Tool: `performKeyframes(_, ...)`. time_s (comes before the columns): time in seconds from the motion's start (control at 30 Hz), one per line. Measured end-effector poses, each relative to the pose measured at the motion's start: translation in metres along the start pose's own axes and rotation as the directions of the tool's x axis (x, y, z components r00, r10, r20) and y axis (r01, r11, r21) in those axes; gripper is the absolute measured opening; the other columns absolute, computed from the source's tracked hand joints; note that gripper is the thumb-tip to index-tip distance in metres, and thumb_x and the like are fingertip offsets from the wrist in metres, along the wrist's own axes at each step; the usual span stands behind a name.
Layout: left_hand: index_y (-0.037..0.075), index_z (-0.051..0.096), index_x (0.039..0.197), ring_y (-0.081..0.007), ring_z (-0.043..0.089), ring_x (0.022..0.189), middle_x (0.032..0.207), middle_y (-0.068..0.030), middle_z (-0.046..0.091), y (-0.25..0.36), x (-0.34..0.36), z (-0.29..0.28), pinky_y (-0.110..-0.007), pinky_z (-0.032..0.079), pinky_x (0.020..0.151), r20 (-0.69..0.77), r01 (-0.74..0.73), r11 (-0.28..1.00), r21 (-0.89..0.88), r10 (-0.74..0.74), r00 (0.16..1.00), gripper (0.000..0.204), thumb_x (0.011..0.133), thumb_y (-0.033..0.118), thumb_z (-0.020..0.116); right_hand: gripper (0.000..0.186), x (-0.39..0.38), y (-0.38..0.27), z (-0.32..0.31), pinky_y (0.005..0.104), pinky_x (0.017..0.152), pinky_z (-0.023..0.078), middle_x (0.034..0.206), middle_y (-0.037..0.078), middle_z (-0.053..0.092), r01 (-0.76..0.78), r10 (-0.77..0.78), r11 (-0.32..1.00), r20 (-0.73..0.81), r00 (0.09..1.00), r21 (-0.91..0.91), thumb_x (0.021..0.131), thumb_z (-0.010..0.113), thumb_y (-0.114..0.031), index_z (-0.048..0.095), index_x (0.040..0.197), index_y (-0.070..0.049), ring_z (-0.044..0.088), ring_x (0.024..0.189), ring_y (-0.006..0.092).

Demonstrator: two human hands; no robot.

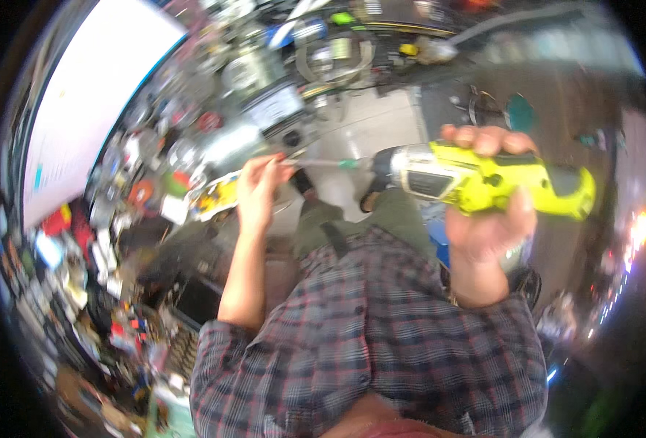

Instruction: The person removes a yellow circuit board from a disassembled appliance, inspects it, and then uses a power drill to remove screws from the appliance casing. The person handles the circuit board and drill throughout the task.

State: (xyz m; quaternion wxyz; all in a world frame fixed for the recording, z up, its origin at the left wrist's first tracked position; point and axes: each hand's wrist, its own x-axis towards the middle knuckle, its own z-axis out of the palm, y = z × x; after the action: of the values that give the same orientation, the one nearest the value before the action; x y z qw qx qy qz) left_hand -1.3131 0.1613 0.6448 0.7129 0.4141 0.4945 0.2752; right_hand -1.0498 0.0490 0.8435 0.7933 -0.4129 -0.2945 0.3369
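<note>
A lime-yellow and black cordless drill (pixel 476 179) lies sideways in my right hand (pixel 494 212), its black chuck turned to the left. The fingers of that hand wrap over the top of the drill body, with the thumb on the near side. From the chuck a thin pale bit (pixel 319 163) with a teal-green part runs left, ending at the fingertips of my left hand (pixel 261 190). Those fingers are pinched together. Blur hides whether they grip the bit's tip or some small piece there.
A lit monitor (pixel 104 95) stands at the left. Crowded small parts and spools cover the bench (pixel 228 146) beside it. A dark table (pixel 571 124) with a teal round thing (pixel 520 113) is at the right. Pale floor tiles (pixel 366 117) and my legs (pixel 407 219) show below the drill.
</note>
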Motion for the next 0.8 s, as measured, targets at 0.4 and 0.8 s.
performKeyframes(0.4,0.002,0.066,0.115,-0.0212,0.074,0.094,0.109,-0.0110,0.075,-0.039,-0.005,0.228,-0.029,0.064,0.081,0.240,0.569,0.691,-0.445,-0.520,0.820,0.018,0.103,0.016,0.067,0.024,-0.101,-0.048,-0.286,0.0460,0.098,0.057,0.115,0.010,0.067,-0.074,0.369,0.903,-0.676,0.638,0.423,0.101,0.065,-0.008,0.059,0.124,-0.006,0.068,0.116,0.0301)
performKeyframes(0.8,0.004,0.061,0.109,-0.0229,0.066,0.097,0.104,-0.0101,0.068,-0.084,0.026,0.452,-0.034,0.058,0.088,0.271,0.745,0.656,0.121,-0.743,0.611,0.016,0.105,0.020,0.065,0.022,-0.188,-0.081,-0.428,0.0530,0.105,0.051,0.109,0.012,0.063,0.269,0.278,0.894,-0.914,0.296,0.359,0.096,0.061,-0.013,0.057,0.117,-0.006,0.065,0.112,0.0384)
